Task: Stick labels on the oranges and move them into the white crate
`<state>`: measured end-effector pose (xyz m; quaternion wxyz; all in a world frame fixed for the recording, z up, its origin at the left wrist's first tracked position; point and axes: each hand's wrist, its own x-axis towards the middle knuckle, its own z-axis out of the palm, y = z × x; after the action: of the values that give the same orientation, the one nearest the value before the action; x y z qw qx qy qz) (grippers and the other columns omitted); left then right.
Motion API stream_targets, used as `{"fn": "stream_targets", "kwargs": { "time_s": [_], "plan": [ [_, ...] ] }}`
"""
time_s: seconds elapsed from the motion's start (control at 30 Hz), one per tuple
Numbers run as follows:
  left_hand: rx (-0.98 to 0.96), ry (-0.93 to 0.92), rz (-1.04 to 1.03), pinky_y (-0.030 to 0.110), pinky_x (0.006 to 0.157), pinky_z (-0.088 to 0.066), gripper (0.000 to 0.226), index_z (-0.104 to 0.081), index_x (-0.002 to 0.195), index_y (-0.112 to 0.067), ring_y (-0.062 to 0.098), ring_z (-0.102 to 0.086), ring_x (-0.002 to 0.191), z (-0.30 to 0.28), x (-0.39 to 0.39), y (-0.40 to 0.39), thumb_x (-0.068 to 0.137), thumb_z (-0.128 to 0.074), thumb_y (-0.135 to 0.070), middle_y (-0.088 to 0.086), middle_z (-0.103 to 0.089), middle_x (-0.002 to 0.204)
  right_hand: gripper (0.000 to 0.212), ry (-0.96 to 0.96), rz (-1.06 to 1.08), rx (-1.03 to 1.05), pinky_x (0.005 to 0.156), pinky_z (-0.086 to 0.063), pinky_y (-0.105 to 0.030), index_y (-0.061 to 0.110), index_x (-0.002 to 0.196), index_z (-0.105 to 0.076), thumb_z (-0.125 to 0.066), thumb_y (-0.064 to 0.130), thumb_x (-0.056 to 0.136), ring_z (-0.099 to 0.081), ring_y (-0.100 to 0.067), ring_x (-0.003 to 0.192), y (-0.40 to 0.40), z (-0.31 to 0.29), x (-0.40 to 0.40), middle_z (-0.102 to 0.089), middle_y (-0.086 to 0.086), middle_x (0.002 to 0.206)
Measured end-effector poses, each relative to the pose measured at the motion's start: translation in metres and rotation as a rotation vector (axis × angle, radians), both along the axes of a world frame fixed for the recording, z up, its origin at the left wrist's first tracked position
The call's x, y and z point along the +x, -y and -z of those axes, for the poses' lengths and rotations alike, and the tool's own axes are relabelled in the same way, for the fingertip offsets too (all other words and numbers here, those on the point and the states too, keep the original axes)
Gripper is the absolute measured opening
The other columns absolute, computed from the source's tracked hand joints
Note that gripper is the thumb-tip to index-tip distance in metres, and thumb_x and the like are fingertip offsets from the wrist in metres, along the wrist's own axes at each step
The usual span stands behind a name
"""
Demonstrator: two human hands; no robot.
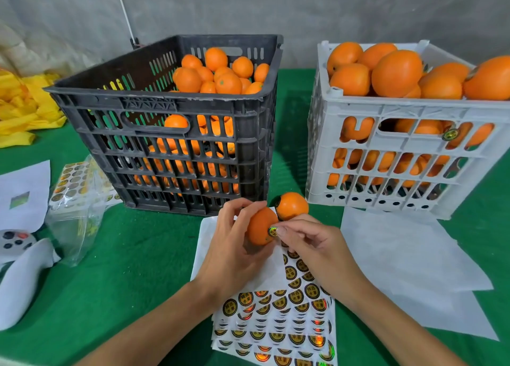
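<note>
At the far left of the green tabletop (pixel 116 282) you have a heap of yellow cloth (pixel 24 108), a white paper (pixel 23 191) with a small printed patch too blurred to read, and a grey controller (pixel 15 242) with dark and red buttons. Next to these lies a clear plastic bag (pixel 80 202) holding sheets of round stickers whose print cannot be read.

Further right stands the black crate (pixel 168 122), partly filled with oranges (pixel 220 73). Directly in front of it, your left hand (pixel 234 252) wraps its fingers around one orange (pixel 260 226), lifted just above the sticker sheets (pixel 278 318). Your right hand (pixel 317 248) pinches thumb and forefinger together on a round label (pixel 272 231), pressing it against that orange's side. A second orange (pixel 292 205) sits just behind, touching or nearly touching the held one, with a dark round label at its upper left.

The sheets below your hands carry rows of round black-and-gold holographic labels printed with four Chinese characters, reading 精选水果.

To the right, blank white sheets (pixel 408 255) lie flat on the table. Behind them the white crate (pixel 408 155) is heaped above its rim with oranges, and one matching label shows through a slot in its front wall.
</note>
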<state>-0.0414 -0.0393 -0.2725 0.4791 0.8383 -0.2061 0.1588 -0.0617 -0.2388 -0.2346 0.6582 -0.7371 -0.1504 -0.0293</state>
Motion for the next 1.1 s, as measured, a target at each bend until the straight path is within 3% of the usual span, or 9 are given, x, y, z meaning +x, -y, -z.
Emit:
{"fn": "stream_targets", "kwargs": {
  "time_s": [0.2,0.33,0.5,0.83,1.03,1.1],
  "plan": [
    [-0.056,-0.056,0.032,0.029,0.092,-0.061,0.067,-0.047,0.148,-0.042,0.024,-0.051,0.135,0.005,0.002,-0.001,0.088,-0.077,-0.05,-0.011,-0.032,0.149,0.018,0.089,0.088,-0.076,0.087,-0.054,-0.04,0.027,0.112,-0.079,-0.069,0.026,0.097,-0.064,-0.024,0.092,-0.005,0.007,-0.003,-0.067,0.003,0.105],
    [-0.069,-0.066,0.036,0.029,0.092,-0.061,0.066,-0.048,0.147,-0.042,0.023,-0.052,0.134,0.005,0.001,0.0,0.088,-0.076,-0.051,-0.011,-0.033,0.148,0.025,0.262,0.173,-0.286,0.082,-0.054,-0.035,0.023,0.125,-0.074,-0.065,0.024,0.101,-0.064,-0.017,0.101,-0.007,0.013,-0.006,-0.061,0.013,0.116],
    [-0.105,-0.089,0.031,0.031,0.093,-0.06,0.066,-0.049,0.146,-0.04,0.02,-0.053,0.132,0.003,0.001,0.0,0.087,-0.075,-0.054,-0.01,-0.034,0.147,0.038,0.445,0.243,-0.564,0.087,-0.053,-0.036,0.021,0.138,-0.064,-0.065,0.027,0.1,-0.059,-0.011,0.105,-0.01,0.017,-0.006,-0.054,0.014,0.133],
    [-0.123,-0.082,0.039,0.031,0.09,-0.061,0.065,-0.051,0.146,-0.036,0.022,-0.057,0.127,0.008,0.001,-0.001,0.089,-0.082,-0.032,-0.007,-0.036,0.147,0.044,0.368,0.253,-0.66,0.103,-0.051,-0.033,0.023,0.142,-0.06,-0.06,0.038,0.101,-0.051,-0.005,0.126,-0.011,0.014,-0.007,-0.041,0.015,0.154],
    [-0.162,-0.092,0.042,0.03,0.089,-0.061,0.062,-0.053,0.144,-0.035,0.021,-0.058,0.125,0.003,-0.003,0.003,0.088,-0.079,-0.045,-0.007,-0.037,0.146,0.064,0.28,0.233,-0.706,0.118,-0.032,-0.022,0.028,0.159,-0.033,-0.045,0.057,0.103,-0.028,0.003,0.146,-0.01,0.019,-0.004,-0.019,0.025,0.164],
    [-0.165,-0.098,0.043,0.03,0.088,-0.061,0.064,-0.053,0.143,-0.035,0.021,-0.059,0.124,0.001,-0.003,0.004,0.086,-0.078,-0.048,-0.007,-0.038,0.146,0.059,0.3,0.24,-0.676,0.115,-0.037,-0.023,0.03,0.155,-0.039,-0.05,0.053,0.102,-0.034,0.001,0.143,-0.008,0.017,-0.004,-0.025,0.023,0.161]
  ]
}}
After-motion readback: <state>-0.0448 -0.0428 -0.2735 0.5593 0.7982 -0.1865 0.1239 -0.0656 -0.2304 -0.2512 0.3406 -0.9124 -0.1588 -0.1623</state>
